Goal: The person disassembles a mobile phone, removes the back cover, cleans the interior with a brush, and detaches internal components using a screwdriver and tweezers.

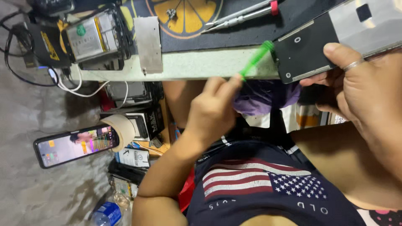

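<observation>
While I watch through the head camera, the left hand (211, 111) is closed round the lower end of a green plastic tool (256, 57), thumb and fingertips pinched tight on its handle. The tool slants up and to the right, and its tip meets the left edge of a dark flat phone body (307, 54). I cannot tell whether that tip is a brush or a blade.

The right hand (360, 83) grips the phone body from the right. Its thumb, with a ring on it, lies pressed on the top face, and the fingers curl underneath. The phone body hangs over the near edge of the tabletop (201, 65), towards its right end, tilted with its far end higher.

Along that same near edge, further left, a small grey metal plate (148, 44) lies upright. An opened device with a silver battery (94, 37) sits at the left end. Behind the edge, a dark mat with a lemon-slice print (184, 16) carries metal tweezers (240, 16).

Below the tabletop on the left, a lit phone (75, 146) lies on the grey floor (25, 104). A blue-capped water bottle (106, 213) lies nearer the bottom edge of my view.
</observation>
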